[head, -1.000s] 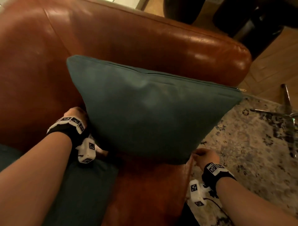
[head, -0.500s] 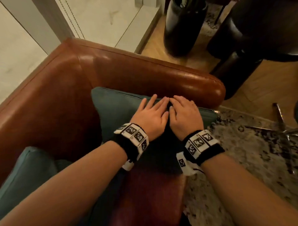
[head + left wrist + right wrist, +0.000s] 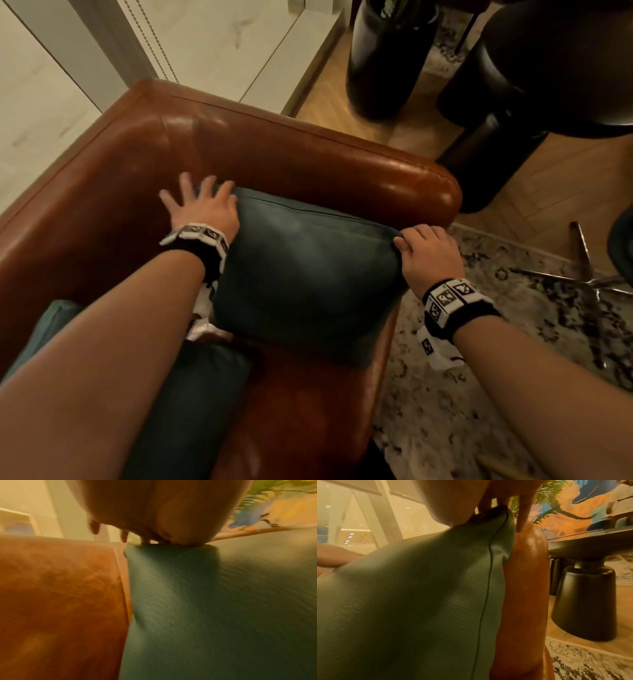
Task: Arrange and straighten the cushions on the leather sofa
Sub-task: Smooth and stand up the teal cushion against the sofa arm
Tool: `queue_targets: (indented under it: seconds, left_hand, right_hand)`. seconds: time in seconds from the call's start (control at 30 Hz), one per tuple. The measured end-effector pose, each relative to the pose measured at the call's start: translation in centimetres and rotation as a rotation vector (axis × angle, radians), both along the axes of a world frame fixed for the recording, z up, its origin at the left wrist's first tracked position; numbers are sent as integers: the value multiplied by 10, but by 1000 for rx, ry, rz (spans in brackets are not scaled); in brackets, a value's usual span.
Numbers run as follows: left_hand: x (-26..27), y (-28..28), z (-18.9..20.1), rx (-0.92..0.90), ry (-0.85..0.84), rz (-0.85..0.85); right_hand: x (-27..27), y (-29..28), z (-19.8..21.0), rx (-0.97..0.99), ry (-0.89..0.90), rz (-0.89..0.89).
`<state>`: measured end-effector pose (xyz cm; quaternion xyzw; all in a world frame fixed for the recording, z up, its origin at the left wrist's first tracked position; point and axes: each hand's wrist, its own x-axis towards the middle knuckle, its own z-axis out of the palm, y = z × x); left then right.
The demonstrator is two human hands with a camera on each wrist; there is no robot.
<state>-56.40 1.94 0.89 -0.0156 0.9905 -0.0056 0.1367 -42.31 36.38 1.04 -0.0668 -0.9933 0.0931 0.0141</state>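
Note:
A teal cushion (image 3: 308, 274) leans upright against the brown leather sofa's armrest (image 3: 342, 171). My left hand (image 3: 202, 209) lies with fingers spread on the cushion's top left corner, its fingertips reaching onto the sofa back. My right hand (image 3: 428, 250) grips the top right corner. In the right wrist view its fingers (image 3: 488, 505) curl round that corner of the cushion (image 3: 411, 601), beside the armrest (image 3: 525, 581). The left wrist view is blurred, with the palm (image 3: 154, 513) on the cushion's edge (image 3: 205, 608). A second teal cushion (image 3: 191, 411) lies on the seat under my left forearm.
Right of the sofa is a patterned rug (image 3: 479, 394) with chrome chair legs (image 3: 582, 281) on it. A black round table on a thick pedestal (image 3: 496, 154) and a tall black pot (image 3: 387, 61) stand on the wood floor behind the armrest. A window wall runs behind the sofa.
One second ago both hands held the cushion's lower corners. Half a second ago they pressed flat together on its top middle. Now they have slid apart to the two top corners.

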Motion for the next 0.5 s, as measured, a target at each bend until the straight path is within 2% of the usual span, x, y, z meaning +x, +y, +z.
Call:
queue_targets:
  seconds: [0.03,0.1,0.2,0.3,0.5]
  left_hand:
    - [-5,-4,5,31,-17,108]
    - [-19,-14,9,214,-64,278]
    - [-36,-19,13,435,1,344]
    - [-43,-19,14,507,57,409]
    - [-52,-21,15,587,-9,476]
  right_hand:
    - [-1,2,-1,-27,-4,19]
    - [-2,6,-3,-75,-10,34]
    - [-2,10,-5,-131,-12,41]
    - [-5,16,-6,-176,13,95]
    - [-11,20,-11,-252,-89,75]
